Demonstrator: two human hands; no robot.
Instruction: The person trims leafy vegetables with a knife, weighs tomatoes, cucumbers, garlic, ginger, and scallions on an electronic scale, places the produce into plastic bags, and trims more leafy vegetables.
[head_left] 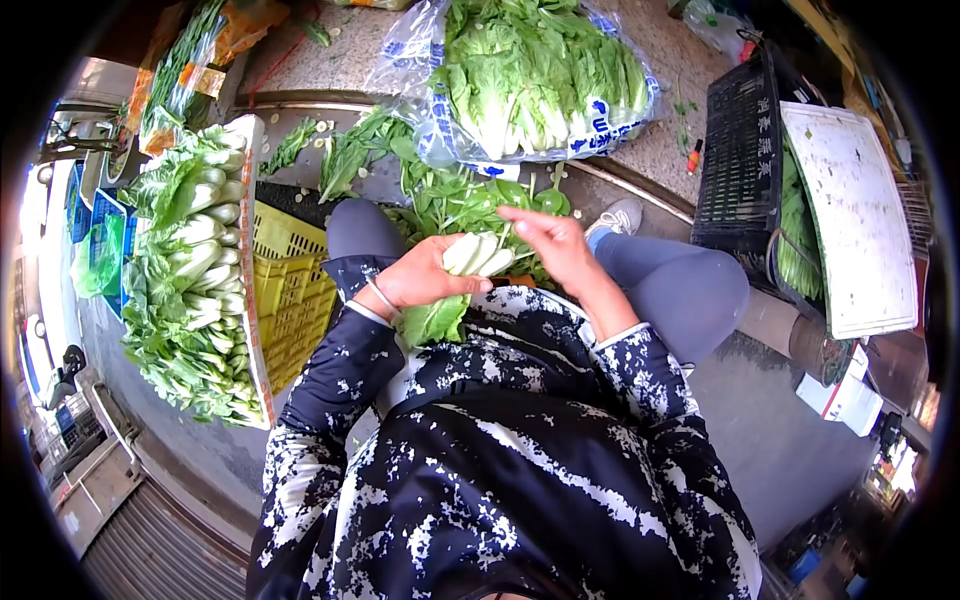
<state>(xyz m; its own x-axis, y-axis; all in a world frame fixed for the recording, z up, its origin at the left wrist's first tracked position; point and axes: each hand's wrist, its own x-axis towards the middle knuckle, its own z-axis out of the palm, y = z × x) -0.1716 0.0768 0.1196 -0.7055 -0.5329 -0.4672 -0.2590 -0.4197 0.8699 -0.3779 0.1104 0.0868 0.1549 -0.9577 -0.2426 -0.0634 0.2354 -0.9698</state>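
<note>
My left hand (pixel 432 276) is closed around a bunch of leafy greens (pixel 478 254) in front of my lap. Their pale, thick stems point up toward the right, and a green leaf hangs below the hand. Close beside the stems, my right hand (pixel 560 250) has its index finger stretched out to the left. A thin green stem shows just under that finger; whether it is touched is unclear. Loose green leaves (pixel 450 195) lie in a heap just beyond both hands.
A clear plastic bag (pixel 408 75) of leafy greens lies ahead on the stone ledge (pixel 340 50). At left, white-stemmed greens (pixel 205 260) are stacked above a yellow crate (pixel 290 290). A black crate (pixel 735 160) and a white foam lid (pixel 850 220) stand to the right.
</note>
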